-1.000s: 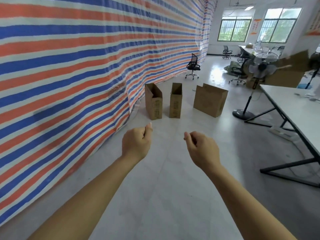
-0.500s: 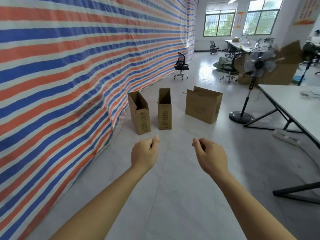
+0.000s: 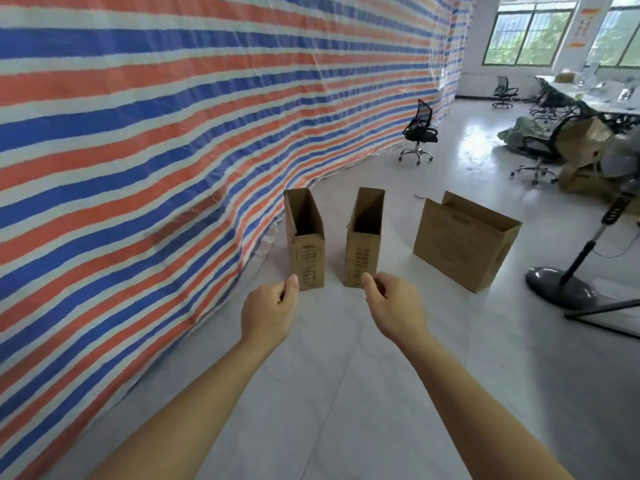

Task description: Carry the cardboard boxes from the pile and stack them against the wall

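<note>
Three open-topped brown cardboard boxes (image 3: 306, 251) stand on glossy pale floor (image 3: 346, 393).

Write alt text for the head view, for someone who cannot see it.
An empty left hand and right hand, fingers curled, extend toward three open cardboard boxes on the floor: left narrow box, middle narrow box, wide box. A striped tarpaulin wall runs along the left; an office chair stands beyond.
</note>
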Tool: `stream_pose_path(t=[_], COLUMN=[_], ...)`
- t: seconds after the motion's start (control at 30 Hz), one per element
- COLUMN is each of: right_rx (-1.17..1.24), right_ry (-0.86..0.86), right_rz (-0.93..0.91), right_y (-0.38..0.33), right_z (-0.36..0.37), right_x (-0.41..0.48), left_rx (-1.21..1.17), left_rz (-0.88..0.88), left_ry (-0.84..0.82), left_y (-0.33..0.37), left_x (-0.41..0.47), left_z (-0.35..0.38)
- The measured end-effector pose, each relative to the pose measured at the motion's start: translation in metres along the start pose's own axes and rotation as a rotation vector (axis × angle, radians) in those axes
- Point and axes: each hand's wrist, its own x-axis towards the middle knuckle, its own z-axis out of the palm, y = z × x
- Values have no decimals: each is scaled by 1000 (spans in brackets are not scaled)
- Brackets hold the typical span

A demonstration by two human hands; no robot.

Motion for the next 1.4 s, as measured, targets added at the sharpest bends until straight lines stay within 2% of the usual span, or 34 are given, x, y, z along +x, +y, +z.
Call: stream_pose_path(t=[0.17,0.37,0.6,0.77,0.93,1.2,1.33,1.4], right_rx=[-25,-63,-78,-44,13,-60,-120,-155], right_ry=[-65,-99,-55,-87,-170,-349,-386,-414], right_rz=[-18,16,96,100,82,9,36,85], right_y=[2,-1,49,89,87,56,56,60], right_z=[57,84,109,146,180,275,341,374], right_x=[143,305,495,640,791,959,1032,1064], left_rx=[-16,61,145,258,203,211,363,343], left_rz=[-43,-49,-127,-152,-267,-392,-390,-413], left_ry=[40,-16,-178,-138,-131,-47,-96,-136], left_y=[-39,-27,-28,-32,-50,-118,-175,-205], left_x=[138,305,481,600,728,882,964,1007], left_z=[47,89,187,253,290,299,313,322])
